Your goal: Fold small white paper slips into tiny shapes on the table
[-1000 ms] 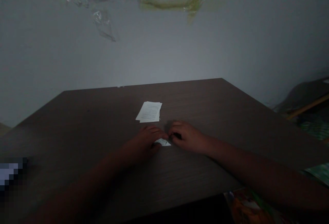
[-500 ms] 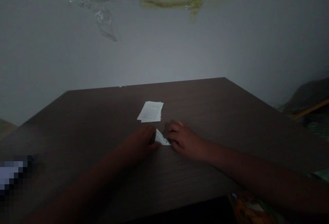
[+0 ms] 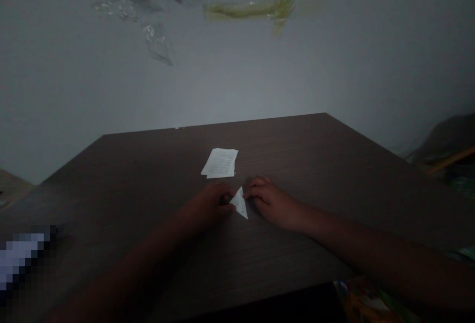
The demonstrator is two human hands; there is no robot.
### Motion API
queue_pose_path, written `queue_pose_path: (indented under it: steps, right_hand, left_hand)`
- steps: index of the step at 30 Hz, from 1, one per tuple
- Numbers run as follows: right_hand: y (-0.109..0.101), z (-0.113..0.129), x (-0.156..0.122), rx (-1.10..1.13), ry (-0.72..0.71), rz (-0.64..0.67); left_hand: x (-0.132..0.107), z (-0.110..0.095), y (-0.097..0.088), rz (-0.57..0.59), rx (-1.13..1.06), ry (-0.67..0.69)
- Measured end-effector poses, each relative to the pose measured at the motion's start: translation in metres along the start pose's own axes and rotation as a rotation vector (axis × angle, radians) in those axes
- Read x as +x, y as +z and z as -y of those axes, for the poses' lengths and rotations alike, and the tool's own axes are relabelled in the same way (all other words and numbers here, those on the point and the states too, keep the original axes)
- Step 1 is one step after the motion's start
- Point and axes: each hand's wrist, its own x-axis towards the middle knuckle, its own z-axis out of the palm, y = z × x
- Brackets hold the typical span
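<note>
A small piece of printed white paper, folded into a triangle, is on the dark wooden table between my two hands. My left hand pinches its left side between thumb and fingers. From the other side, the curled fingertips of my right hand meet its right edge near the top point. Just beyond my hands lies a small stack of printed paper sheets, slightly fanned out.
A pixelated, pale object lies at the table's left. The table's far edge meets a grey wall bearing clear and yellow tape. Dark items stand beyond the right edge. Something colourful shows at the bottom right.
The folded paper has turned, and more of its triangle shows between my hands. My right fingers have shifted slightly right. The view has tilted up a little.
</note>
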Motion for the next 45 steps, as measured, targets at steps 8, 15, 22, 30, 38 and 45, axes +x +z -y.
queue_pose_path:
  steps: [8,15,22,30,38,45]
  right_hand:
    - [-0.008,0.015,0.004,0.461,0.356,-0.070]
    - [-0.032,0.032,0.003,1.118,0.740,-0.133]
    - [-0.027,0.028,0.004,1.266,0.750,-0.045]
    - [-0.027,0.029,0.004,1.344,0.793,-0.055]
    - [-0.018,0.027,0.004,1.430,0.729,-0.024]
    - [-0.017,0.027,0.003,1.397,0.700,0.012]
  left_hand:
    - [0.000,0.003,0.002,-0.032,-0.025,0.020]
    - [-0.001,0.004,0.002,-0.018,-0.060,0.018]
    - [0.001,0.006,0.003,-0.021,-0.044,0.012]
    - [0.000,0.007,0.004,-0.011,-0.030,0.011]
    - [0.001,0.004,0.004,-0.006,-0.088,-0.030]
    - [0.003,0.006,0.005,-0.020,-0.125,-0.003]
